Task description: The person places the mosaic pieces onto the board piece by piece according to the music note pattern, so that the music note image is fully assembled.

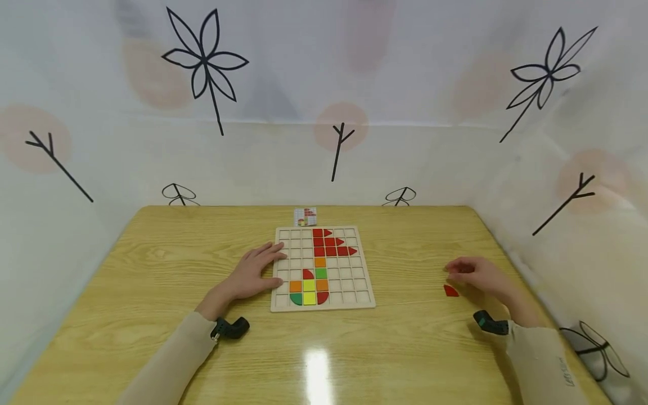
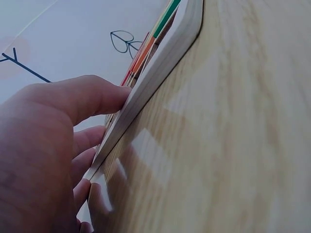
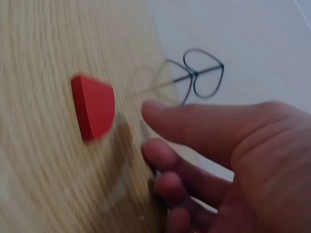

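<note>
A pale wooden grid board (image 1: pixel 349 301) lies mid-table, with coloured flat pieces in some of its squares. My left hand (image 1: pixel 253 273) rests at its left edge, fingers spread over the rim; in the left wrist view the thumb (image 2: pixel 104 97) touches the board's side (image 2: pixel 141 97). Off to the right, a red quarter-round piece (image 1: pixel 450 291) lies on the table. My right hand (image 1: pixel 478 274) is just beyond it, fingers loosely bent. The right wrist view shows the thumb (image 3: pixel 194 124) apart from the red piece, with nothing visible between thumb and fingers.
A small printed card (image 1: pixel 305 217) with a coloured pattern stands behind the board. The wooden table (image 1: pixel 405 349) meets a white patterned cloth (image 1: pixel 405 152) at its back and sides. Each wrist wears a dark camera, such as the left camera (image 1: pixel 233 328).
</note>
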The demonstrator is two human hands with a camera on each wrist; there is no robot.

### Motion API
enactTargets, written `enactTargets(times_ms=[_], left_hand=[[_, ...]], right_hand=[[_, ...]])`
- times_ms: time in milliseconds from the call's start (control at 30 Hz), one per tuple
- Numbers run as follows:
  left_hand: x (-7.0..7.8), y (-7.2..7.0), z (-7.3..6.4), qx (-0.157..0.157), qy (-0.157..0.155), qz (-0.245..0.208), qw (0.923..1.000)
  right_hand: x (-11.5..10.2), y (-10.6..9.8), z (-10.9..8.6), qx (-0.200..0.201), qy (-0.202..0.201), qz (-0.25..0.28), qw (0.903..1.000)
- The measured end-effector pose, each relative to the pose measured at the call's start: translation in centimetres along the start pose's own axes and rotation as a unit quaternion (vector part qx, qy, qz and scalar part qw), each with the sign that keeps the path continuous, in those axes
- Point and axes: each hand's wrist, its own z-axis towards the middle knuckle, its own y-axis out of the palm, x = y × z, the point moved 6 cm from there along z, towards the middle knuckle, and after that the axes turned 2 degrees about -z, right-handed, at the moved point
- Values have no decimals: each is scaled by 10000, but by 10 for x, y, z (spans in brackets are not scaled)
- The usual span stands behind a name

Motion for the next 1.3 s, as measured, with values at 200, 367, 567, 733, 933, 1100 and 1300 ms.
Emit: enactTargets(times_ms=[200, 367, 567, 733, 933, 1100, 1300], left_hand=[[2, -3, 1, -38, 75, 7, 10000], [2, -5, 2, -44, 156, 43, 9999], [2, -4, 2, -61, 103, -8, 9999], [2, -3, 1, -66, 66, -30, 10000], [1, -1, 2, -37, 82, 5, 10000], [4, -1, 2, -68, 83, -90, 9999], [4, -1, 0, -39, 49, -100, 9999]], right_hand=[[12, 1, -8, -605, -227, 541, 9964], [10, 4, -11, -843, -513, 565, 9935], [6, 6, -10, -789, -536, 325, 9949], [4, 10, -9, -681, -22, 281, 9973], [2, 10, -11, -545, 138, 141, 9983], [-3, 11, -9, -546, -6, 196, 9983], [-8, 15, -4, -507, -84, 252, 9984]])
